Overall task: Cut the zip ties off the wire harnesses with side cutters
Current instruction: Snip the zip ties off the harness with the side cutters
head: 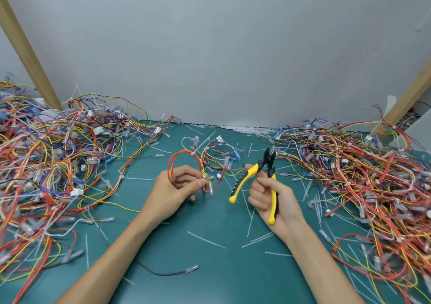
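Nearest to us, two bare forearms enter from the near edge and reach over a green table (210, 268). A loose black wire (163, 273) lies between them.

Far left: a wooden post (25, 54) leans against the grey wall (221, 47). Below it, a large pile of tangled harnesses (46, 154) in red, yellow, blue and orange covers the left of the table.

Left of centre: the left hand (173, 187) has its fingers curled and pinches a small wire harness (184, 161) between thumb and fingertips. The harness's red and yellow loop stands above the hand. A white zip tie (194, 150) binds the top of that loop. Just beyond, a second small harness (219, 149) lies on the table.

Centre: short white cut ties (206, 240) are scattered over the table.

Right of centre: the right hand (275, 198), palm toward us, grips the side cutters (268, 161). Its fingers curl round one yellow-and-black handle, and the other handle swings out to the left. We see the black jaws parted and pointing away from us, apart from the harness.

Far right: a second pile of harnesses (361, 163) spreads from near to far. Behind it stands another wooden post (405, 96).
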Action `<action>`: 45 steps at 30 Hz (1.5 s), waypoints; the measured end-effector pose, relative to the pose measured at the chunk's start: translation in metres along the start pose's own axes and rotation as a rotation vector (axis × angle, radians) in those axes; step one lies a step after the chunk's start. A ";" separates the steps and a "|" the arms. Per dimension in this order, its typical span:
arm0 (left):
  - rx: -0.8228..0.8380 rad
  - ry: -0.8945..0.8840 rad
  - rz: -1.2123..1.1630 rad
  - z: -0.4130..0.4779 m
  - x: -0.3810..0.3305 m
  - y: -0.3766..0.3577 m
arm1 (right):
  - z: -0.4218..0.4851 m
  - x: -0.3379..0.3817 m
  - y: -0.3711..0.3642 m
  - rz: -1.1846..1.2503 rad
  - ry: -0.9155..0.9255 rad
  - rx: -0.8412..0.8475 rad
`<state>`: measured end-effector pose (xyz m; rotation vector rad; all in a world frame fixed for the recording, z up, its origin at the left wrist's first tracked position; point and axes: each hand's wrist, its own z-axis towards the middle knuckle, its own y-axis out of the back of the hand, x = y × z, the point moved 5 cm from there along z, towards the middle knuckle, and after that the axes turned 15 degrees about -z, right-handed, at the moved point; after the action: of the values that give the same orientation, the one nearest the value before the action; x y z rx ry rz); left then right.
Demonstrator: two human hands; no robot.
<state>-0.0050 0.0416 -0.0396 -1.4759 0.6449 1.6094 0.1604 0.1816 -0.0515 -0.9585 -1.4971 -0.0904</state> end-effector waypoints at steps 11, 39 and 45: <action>0.012 -0.009 -0.012 -0.002 -0.001 -0.001 | -0.009 0.002 -0.004 -0.146 -0.015 -0.094; 0.008 -0.015 0.005 -0.005 -0.003 -0.004 | -0.014 0.001 -0.008 -0.342 -0.003 -0.119; 0.007 -0.017 0.013 -0.005 -0.003 -0.003 | -0.015 0.003 -0.004 -0.195 0.014 -0.128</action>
<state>0.0005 0.0384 -0.0374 -1.4543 0.6514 1.6257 0.1700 0.1715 -0.0437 -0.9096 -1.5836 -0.3363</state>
